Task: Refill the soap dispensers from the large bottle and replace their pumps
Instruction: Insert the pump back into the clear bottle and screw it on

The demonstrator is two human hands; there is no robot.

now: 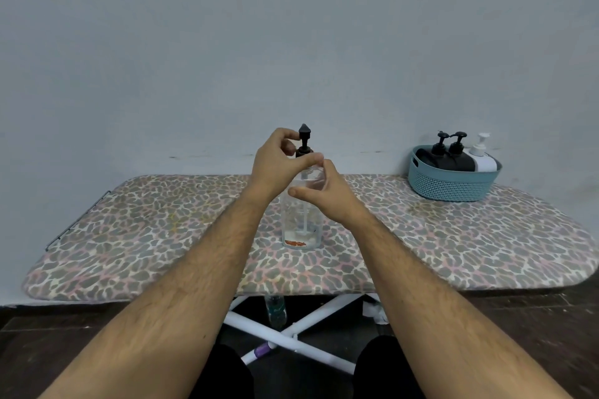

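A clear soap dispenser bottle (pixel 301 227) stands upright on the middle of the leopard-print board (pixel 162 236), nearly empty, with a thin layer of liquid at its bottom. Its black pump (pixel 304 136) sits in the neck, the dip tube showing inside the bottle. My left hand (pixel 275 165) pinches the pump's collar from the left. My right hand (pixel 324 194) wraps the bottle's shoulder from the right. No large refill bottle shows on the board.
A teal plastic basket (pixel 453 181) at the board's far right corner holds two black pump dispensers (pixel 449 152) and a white one (pixel 483 155). A grey wall rises close behind. Under the board are white crossed legs (pixel 291 334) and a plastic bottle (pixel 276 311).
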